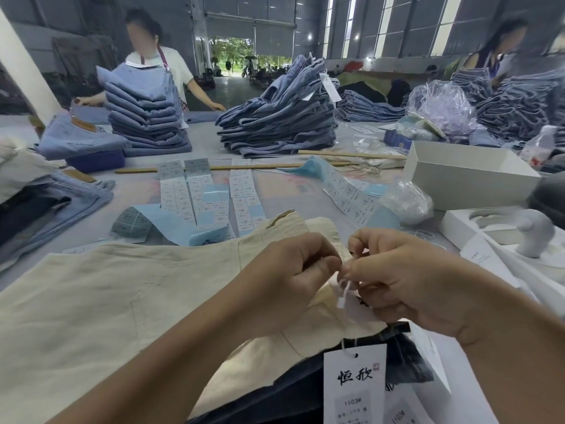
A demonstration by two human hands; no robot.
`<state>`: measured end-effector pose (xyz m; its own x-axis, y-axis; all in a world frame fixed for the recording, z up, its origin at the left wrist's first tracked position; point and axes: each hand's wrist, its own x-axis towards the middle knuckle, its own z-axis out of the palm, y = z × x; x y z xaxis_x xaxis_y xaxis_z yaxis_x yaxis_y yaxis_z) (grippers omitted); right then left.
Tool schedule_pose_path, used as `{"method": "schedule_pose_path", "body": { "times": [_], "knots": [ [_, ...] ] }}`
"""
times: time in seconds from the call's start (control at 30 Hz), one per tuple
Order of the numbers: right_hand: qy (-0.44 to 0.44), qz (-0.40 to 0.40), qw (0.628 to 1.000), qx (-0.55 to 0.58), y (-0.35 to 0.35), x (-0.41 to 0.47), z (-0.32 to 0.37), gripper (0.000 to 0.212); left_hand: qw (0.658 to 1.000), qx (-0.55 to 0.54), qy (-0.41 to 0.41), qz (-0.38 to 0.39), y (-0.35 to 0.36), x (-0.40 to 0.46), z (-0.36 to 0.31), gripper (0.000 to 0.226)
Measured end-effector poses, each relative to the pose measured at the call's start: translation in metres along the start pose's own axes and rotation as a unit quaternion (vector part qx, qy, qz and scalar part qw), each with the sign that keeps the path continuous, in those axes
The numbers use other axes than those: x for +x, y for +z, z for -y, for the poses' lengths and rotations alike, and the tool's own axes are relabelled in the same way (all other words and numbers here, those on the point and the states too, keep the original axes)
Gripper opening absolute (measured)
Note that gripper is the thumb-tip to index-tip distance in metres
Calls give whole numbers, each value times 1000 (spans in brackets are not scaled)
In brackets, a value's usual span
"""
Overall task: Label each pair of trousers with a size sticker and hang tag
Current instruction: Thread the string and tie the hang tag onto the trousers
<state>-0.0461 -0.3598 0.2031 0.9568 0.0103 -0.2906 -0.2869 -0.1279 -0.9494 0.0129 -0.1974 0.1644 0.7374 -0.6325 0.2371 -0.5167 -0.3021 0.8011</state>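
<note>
At lower centre of the frame our left hand (pixel 293 270) and right hand (pixel 394 280) meet fingertip to fingertip over the cream trousers (pixel 128 301). Both hands have their fingers curled in and pinch a thin white string (pixel 344 293), which hangs down between them. The trousers lie flat across the lower left, their long axis running from the left edge toward the hands, waistband end at the right under our fingers. A white hang tag (pixel 354 384) lies at bottom centre on dark cloth, long axis upright in the frame, its punched hole at the top and printed text the right way up for us. Strips of size stickers (pixel 195 194) lie in the middle of the table (pixel 287 185), running away from us. Folded jeans stacks (pixel 281 117) stand beyond them.
</note>
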Motion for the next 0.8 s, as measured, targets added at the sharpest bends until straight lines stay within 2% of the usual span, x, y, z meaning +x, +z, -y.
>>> {"method": "schedule_pose_path", "body": {
  "times": [0.23,0.43,0.63,0.8],
  "knots": [
    [-17,-46,996,69,2,6,-2,24,999,-33,0,2,-5,-9,7,14],
    [-34,-79,991,105,8,9,-2,23,1000,-11,4,11,-7,-11,8,10],
    [-45,-100,989,96,15,11,-5,24,999,-42,8,15,-8,-14,8,18],
    [-65,-100,990,77,16,11,-3,25,1000,-22,3,-20,-3,-10,8,5]
  ]
}}
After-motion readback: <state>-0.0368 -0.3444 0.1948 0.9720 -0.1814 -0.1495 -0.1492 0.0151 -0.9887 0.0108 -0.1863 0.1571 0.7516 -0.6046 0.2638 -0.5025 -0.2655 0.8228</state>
